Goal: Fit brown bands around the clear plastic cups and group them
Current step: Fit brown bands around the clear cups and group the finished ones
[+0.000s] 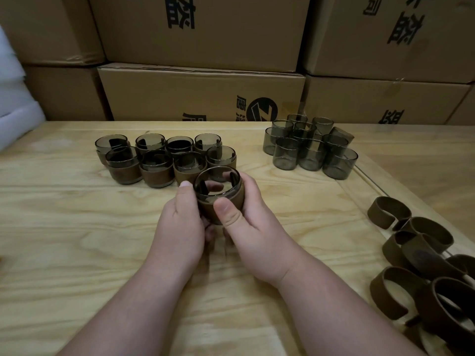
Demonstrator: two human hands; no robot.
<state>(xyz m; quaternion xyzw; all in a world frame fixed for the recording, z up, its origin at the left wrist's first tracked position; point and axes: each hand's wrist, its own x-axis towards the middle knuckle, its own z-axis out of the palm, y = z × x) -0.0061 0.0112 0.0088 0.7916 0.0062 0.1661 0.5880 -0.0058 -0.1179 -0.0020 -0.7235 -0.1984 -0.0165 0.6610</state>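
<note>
Holding one clear cup point(218, 191) up over the wooden table point(77, 240), both hands wrap around it. The left hand point(180, 222) curls its fingers round the left side of the cup, with its thumb up by the rim. The right hand point(246, 214) curls round the other side, and its thumb presses on the brown band point(209, 210) that sits around the lower part of the cup. The band looks like it is on, but I cannot tell if it is pushed all the way into place. Just behind the hands stands a group of finished cups point(164, 158), about eight, each with a brown band on, packed close together. So a good part of the job looks done. Far back on the right is a bunch of bare cups point(311, 147) with no bands yet, and one at the back seems tipped over. On the right edge of the table lies a pile of loose bands point(421, 260) waiting to be used. I think this cup goes with the finished group next, and then many more cups need bands. Big cardboard boxes point(200, 93) are stacked behind the table.
</note>
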